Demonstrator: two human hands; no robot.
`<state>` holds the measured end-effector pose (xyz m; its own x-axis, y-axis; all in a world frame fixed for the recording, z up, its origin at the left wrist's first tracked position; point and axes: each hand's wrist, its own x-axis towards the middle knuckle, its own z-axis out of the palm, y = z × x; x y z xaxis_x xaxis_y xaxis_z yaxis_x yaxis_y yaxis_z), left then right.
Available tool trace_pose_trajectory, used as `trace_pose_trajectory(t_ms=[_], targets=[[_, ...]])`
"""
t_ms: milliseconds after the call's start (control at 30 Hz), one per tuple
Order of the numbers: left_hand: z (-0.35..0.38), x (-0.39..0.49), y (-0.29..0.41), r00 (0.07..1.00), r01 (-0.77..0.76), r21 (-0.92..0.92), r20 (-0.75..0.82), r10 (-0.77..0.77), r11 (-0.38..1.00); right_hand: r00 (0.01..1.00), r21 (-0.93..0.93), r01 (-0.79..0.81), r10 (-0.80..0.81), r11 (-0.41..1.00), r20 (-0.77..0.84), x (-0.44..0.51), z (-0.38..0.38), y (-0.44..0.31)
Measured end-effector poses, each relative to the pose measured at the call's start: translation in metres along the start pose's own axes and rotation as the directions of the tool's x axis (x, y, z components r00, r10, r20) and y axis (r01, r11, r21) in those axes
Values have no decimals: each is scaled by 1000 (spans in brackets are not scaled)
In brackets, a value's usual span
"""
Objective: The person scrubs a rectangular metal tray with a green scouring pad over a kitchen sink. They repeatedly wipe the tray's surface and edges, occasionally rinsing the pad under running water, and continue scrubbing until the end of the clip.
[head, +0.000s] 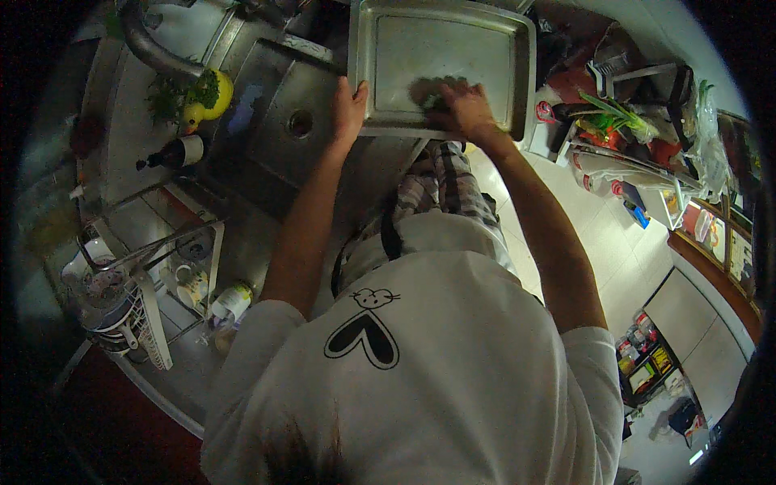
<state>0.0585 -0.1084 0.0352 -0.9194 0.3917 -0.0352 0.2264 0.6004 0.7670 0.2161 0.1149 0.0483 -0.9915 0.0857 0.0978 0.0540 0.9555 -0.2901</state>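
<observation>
A rectangular metal baking tray (445, 51) is held up at the sink's edge, its inside facing me. My left hand (349, 112) grips its left rim near the lower corner, with the thumb over the edge. Inside the tray, near the bottom, is my right hand (470, 109), its fingers curled around a dark pad (429, 97). The pad is blurred, and its exact kind cannot be made out. To the left of the tray lies a stainless steel sink (273, 133) with a round drain (300, 123).
A curved faucet (154, 51) reaches over the sink's left side. Near it are a yellow duck-shaped planter (218, 97) and a dark bottle (182, 151). A dish rack (151, 303) stands at the lower left. A cart with leafy vegetables (624, 121) stands right.
</observation>
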Motion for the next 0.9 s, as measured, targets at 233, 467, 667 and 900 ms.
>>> trace_pose_trajectory(t_ms=[233,467,667,900], targets=[[-31,9,21,995,-85,98,-40,89,992,807,214,-279,349,936,-476,-52,-67,77],[-42,14,19,999,38,-134,4,-38,990,719,854,-399,692,333,66,-59,-39,73],[-60,5,44,931,365,-558,204,-303,746,770,788,-380,637,484,-20,-26,-40,101],[-48,3,75,950,313,-540,164,-267,781,781,19,-266,227,964,-582,8,-71,79]])
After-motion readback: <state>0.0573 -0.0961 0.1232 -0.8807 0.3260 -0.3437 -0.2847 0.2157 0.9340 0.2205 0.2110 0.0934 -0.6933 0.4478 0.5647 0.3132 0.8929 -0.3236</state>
